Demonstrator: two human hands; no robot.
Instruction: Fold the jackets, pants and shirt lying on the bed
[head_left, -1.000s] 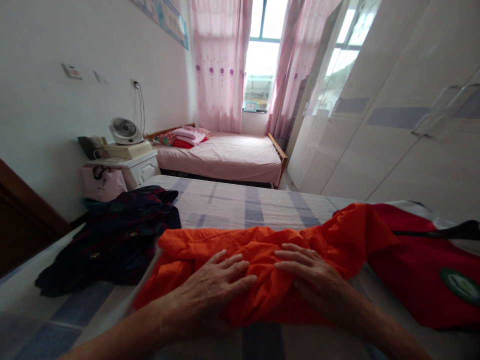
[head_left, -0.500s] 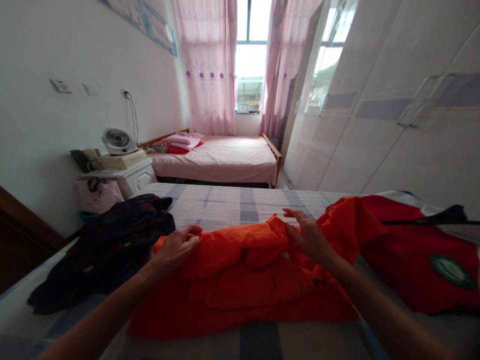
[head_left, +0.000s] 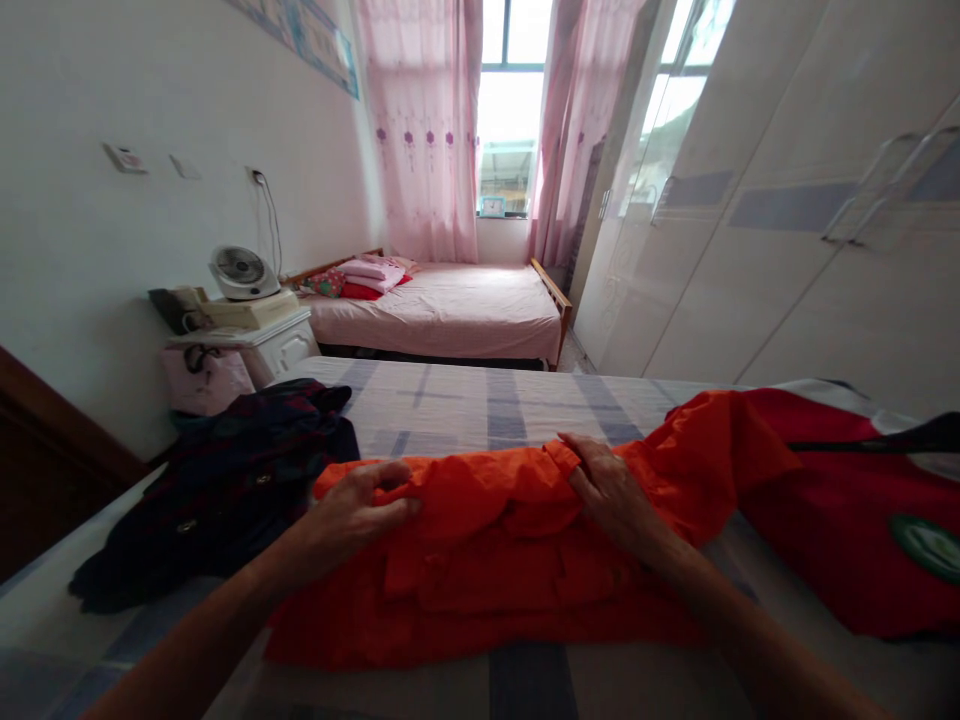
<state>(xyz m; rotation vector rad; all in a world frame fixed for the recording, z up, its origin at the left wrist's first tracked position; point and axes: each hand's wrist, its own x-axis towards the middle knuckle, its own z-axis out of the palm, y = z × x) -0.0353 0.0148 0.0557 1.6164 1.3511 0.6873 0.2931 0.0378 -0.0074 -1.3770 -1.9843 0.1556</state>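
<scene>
A thin orange jacket [head_left: 487, 560] lies partly folded across the bed in front of me, its upper edge bunched into a band. At the left end of that band, my left hand [head_left: 360, 515] curls its fingers on the cloth, thumb a little below them. My right hand [head_left: 611, 495] bends its fingers over the band near a small raised flap and grips the fabric there. An orange sleeve-like part [head_left: 697, 450] spreads out to the right, past the right hand. It overlaps a red garment [head_left: 832, 510] bearing a green round emblem.
Dark plaid clothing [head_left: 217, 500] with metal buttons lies on the left of the checked bedsheet [head_left: 450, 400]. Beyond are a second bed [head_left: 450, 310] with a pink cover, a white cabinet [head_left: 281, 345] with a fan [head_left: 244, 272], and white wardrobes [head_left: 750, 290] on the right.
My right hand's fingers have come down from above the orange edge onto the cloth. My left hand has shifted slightly, its thumb now lower. The view has tilted and moved a little.
</scene>
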